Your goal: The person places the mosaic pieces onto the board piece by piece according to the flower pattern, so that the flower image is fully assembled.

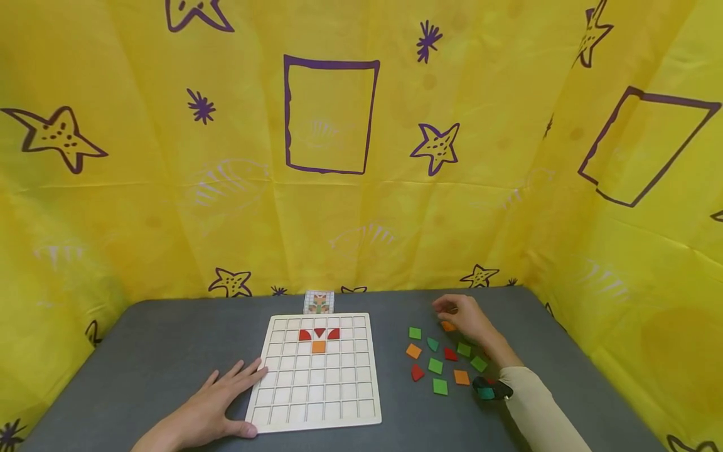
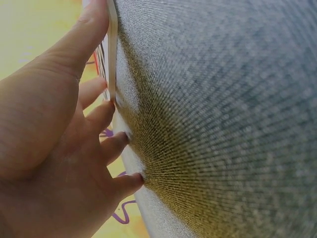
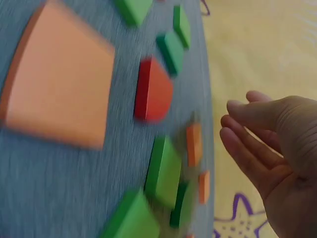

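Note:
My left hand [image 1: 210, 403] lies with spread fingers along the left edge of a white grid board [image 1: 316, 395], the thumb at its near corner. In the left wrist view, the thumb and fingertips [image 2: 101, 115] meet the board's edge and the grey tabletop. Set into the board's upper rows are two red quarter-round tiles [image 1: 305, 335], a dark red triangle [image 1: 319, 332] and an orange square [image 1: 319, 346]. My right hand [image 1: 465, 319] hovers over an orange tile [image 1: 449, 326] at the table's far right, fingers loosely bent, nothing visible between them in the right wrist view.
Loose tiles lie right of the board: several green squares [image 1: 435, 366], orange squares [image 1: 461, 377], red rounded pieces [image 1: 417, 373] and a teal-green one [image 1: 432, 344]. A small pattern card [image 1: 319, 301] sits behind the board. Yellow cloth [image 1: 339, 220] hangs around the grey table [image 1: 169, 339].

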The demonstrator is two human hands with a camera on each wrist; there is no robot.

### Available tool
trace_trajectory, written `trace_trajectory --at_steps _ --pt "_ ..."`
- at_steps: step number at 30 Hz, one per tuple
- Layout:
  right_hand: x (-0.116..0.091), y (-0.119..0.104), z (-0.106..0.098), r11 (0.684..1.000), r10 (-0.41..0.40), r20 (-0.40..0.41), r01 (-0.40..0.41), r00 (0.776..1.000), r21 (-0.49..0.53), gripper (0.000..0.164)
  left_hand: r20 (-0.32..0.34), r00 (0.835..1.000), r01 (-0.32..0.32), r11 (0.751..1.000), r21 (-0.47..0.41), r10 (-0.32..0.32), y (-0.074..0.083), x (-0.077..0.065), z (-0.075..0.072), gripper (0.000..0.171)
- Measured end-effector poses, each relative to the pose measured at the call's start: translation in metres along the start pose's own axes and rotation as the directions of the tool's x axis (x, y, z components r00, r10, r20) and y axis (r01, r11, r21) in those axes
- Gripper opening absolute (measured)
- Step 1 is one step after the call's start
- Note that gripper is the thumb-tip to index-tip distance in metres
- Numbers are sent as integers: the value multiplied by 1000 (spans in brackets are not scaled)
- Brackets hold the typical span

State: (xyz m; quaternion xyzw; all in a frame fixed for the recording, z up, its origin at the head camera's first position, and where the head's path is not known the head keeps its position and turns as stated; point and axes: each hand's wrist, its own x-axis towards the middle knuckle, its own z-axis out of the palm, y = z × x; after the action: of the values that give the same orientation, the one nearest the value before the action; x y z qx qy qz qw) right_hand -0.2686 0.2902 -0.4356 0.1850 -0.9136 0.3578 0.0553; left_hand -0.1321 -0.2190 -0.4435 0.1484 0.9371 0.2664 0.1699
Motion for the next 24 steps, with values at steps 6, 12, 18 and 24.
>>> trace_trajectory --at_steps 6,12,18,24 --pt "-10 15 -11 1000 3 98 -2 995 -3 27 -3 1000 6 1000 12 -6 -1 2 0 101" --pt "-18 19 -17 999 -38 179 34 983 25 30 -1 1000 8 1000 5 -8 1 1 0 101" --pt "-20 21 -14 997 -70 164 72 984 -8 31 0 1000 1 1000 -2 -1 0 0 0 101" --pt "-19 19 -13 999 -36 145 40 989 -25 31 -3 1000 -1 1000 4 1 -1 1 1 101"
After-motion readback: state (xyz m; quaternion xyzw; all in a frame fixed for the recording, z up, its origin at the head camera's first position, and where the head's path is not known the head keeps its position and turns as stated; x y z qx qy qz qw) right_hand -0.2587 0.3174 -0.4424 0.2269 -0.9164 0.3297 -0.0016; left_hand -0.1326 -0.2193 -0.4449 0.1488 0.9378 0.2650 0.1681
